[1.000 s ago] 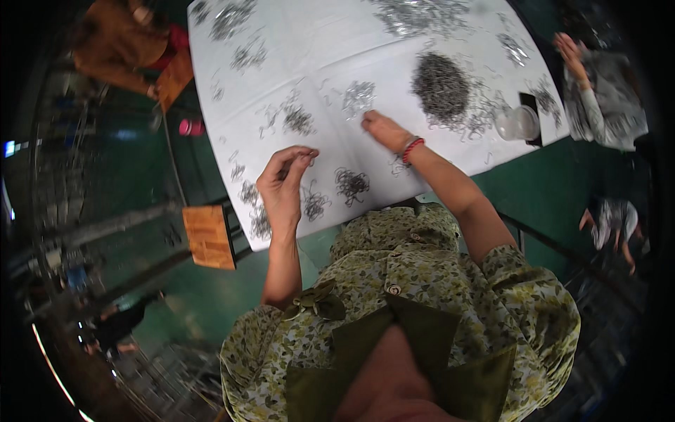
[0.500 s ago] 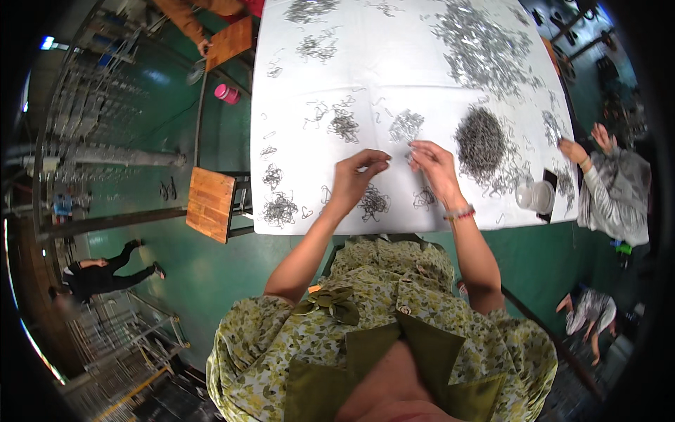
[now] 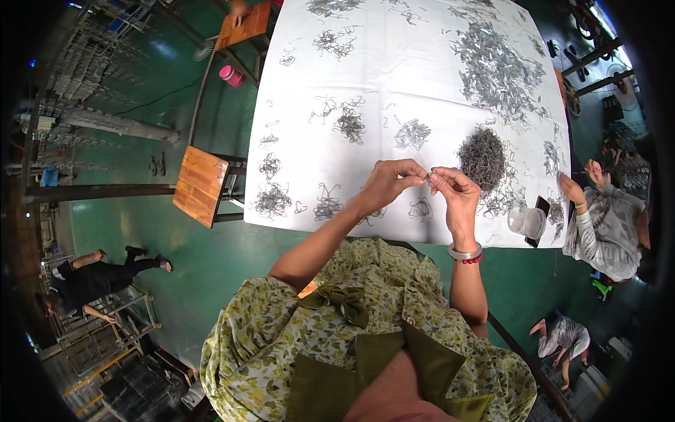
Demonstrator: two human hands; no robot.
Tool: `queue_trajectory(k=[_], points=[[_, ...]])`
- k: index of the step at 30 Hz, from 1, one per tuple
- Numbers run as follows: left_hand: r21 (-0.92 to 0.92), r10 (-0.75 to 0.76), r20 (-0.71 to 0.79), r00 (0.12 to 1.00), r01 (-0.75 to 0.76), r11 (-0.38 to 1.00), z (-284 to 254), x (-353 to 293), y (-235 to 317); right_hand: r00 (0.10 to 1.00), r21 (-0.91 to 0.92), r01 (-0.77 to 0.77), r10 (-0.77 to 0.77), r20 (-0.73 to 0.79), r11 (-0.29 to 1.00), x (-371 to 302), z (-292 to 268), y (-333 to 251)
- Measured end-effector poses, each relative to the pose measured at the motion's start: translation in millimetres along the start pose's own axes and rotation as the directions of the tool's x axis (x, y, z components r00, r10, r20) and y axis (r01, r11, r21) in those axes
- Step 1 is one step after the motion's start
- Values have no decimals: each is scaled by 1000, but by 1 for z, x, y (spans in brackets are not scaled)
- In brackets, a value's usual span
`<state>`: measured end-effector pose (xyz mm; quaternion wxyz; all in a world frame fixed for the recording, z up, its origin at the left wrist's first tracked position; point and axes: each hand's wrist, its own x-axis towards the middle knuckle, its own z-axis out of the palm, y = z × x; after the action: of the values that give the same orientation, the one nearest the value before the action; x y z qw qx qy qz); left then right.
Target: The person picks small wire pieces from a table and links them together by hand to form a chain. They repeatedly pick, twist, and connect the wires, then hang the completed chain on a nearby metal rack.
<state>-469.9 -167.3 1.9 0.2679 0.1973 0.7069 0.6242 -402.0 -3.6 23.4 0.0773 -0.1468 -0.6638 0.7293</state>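
Over the near part of a white-covered table (image 3: 309,155), my left hand (image 3: 394,181) and my right hand (image 3: 458,193) meet fingertip to fingertip. Both are pinched around a small metal piece (image 3: 429,176), too small to make out in detail. Just beyond them lies a little pile of silvery metal strips (image 3: 411,134). A dense dark heap of bent wire pieces (image 3: 483,160) sits to the right of my right hand. Loose S-like wire hooks (image 3: 349,125) lie beyond my left hand, and another small pile of hooks (image 3: 327,205) is beside my left forearm, which partly covers a further pile.
A large spread of metal strips (image 3: 496,70) covers the far right. Near the right edge stand clear plastic cups (image 3: 527,221) on a dark flat object. A co-worker's hands (image 3: 575,190) reach the table's right side. A wooden stool (image 3: 202,184) stands at the left.
My hands were apart and have come together, the left moving right and the right closing in toward it. The view has shifted slightly.
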Motion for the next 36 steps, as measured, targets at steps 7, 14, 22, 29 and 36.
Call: queue_trajectory(k=[7, 14, 22, 29, 36], points=[[-79, 19, 65, 998, -14, 997, -11, 0, -1, 998, 15, -36, 36, -51, 999, -4, 3, -10], [628, 65, -292, 954, 140, 765, -75, 105, -111, 988, -80, -2, -10, -156, 997, -11, 2, -17], [939, 151, -126, 980, 69, 337, -70, 143, -167, 976, -47, 102, -110, -186, 994, -10, -21, -4], [421, 53, -68, 996, -19, 907, -45, 128, -103, 973, 97, 122, -100, -210, 988, -27, -39, -20], [-357, -298, 91, 950, 311, 881, -5, 85, -35, 943, 161, 203, -149, -297, 966, -15, -27, -3]])
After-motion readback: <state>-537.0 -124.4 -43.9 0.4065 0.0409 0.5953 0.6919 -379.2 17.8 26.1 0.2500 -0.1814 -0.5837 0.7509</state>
